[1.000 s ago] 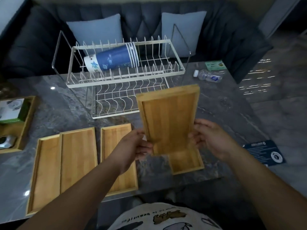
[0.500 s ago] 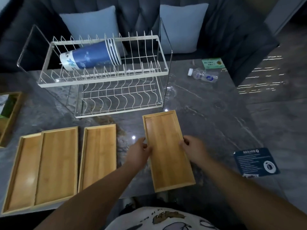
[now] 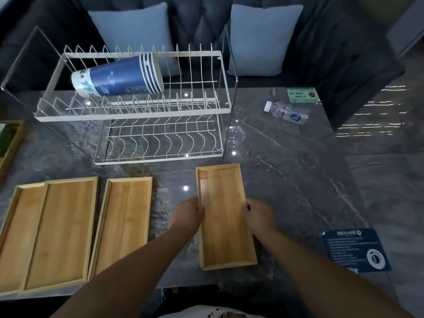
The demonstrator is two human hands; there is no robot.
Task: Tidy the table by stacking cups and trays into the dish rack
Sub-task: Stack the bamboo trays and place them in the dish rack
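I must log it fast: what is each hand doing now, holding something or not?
Left hand: holds the left long edge of the wooden tray.
Right hand: holds the right long edge of the same tray.

Both arms extended forward, left hand [image 3: 188, 213], right hand [image 3: 259, 215], fingers curled inward

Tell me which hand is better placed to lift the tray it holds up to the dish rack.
Neither alone: the left hand and right hand grip opposite long edges of the tray. The left is marginally nearer, since the dish rack stands ahead and leftward.
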